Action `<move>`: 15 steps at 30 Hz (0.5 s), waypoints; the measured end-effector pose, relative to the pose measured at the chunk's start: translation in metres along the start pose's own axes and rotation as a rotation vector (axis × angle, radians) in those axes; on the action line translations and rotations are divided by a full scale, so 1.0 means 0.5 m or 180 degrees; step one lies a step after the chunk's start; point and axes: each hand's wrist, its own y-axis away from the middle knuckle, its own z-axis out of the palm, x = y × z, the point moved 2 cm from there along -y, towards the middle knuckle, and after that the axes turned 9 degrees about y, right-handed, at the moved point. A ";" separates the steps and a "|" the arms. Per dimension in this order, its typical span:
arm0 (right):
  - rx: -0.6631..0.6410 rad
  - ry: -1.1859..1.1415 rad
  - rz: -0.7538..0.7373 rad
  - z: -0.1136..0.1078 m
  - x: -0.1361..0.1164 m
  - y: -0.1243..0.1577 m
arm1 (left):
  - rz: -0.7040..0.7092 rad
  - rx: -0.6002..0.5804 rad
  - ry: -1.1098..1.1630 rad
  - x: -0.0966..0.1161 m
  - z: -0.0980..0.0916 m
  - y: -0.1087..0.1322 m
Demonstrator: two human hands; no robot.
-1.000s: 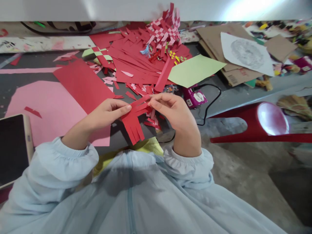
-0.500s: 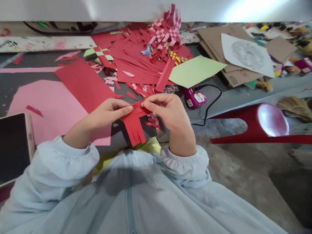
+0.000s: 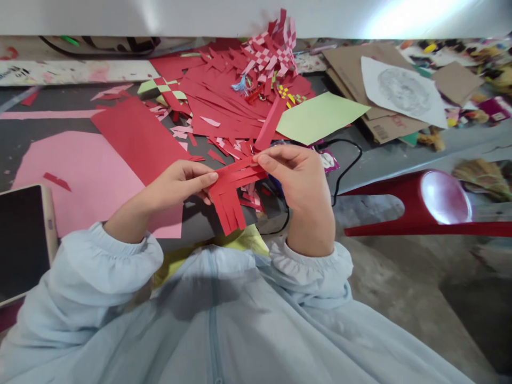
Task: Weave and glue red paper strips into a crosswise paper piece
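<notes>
Red paper strips (image 3: 229,205) hang down between my hands, with more strips of the same piece running across to the right. My left hand (image 3: 178,186) pinches the upper left corner of this red paper between thumb and fingers. At the right end of the crosswise strips, my right hand (image 3: 298,181) has its thumb and fingertips closed on the red paper. Small red and pink scraps (image 3: 251,197) lie on the grey table just behind the strips.
A pink sheet (image 3: 80,165) and a red sheet (image 3: 140,138) lie at left, by a tablet (image 3: 24,240). Behind are a heap of red paper (image 3: 228,101), a light green sheet (image 3: 320,114), cardboard (image 3: 384,125) and a black cable (image 3: 340,176). A red stool (image 3: 416,202) stands at right.
My right hand has moved right, away from my left hand, and more of the crosswise red strips shows between them. The hanging strips have shifted slightly right.
</notes>
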 end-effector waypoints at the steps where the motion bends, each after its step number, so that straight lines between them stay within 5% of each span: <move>1: 0.0035 0.0054 0.0010 -0.003 0.000 0.000 | 0.0004 -0.0027 0.0017 0.000 0.000 -0.001; 15: 0.0432 0.0218 -0.0040 -0.040 0.014 -0.001 | -0.0024 0.0028 -0.0006 -0.002 -0.005 0.001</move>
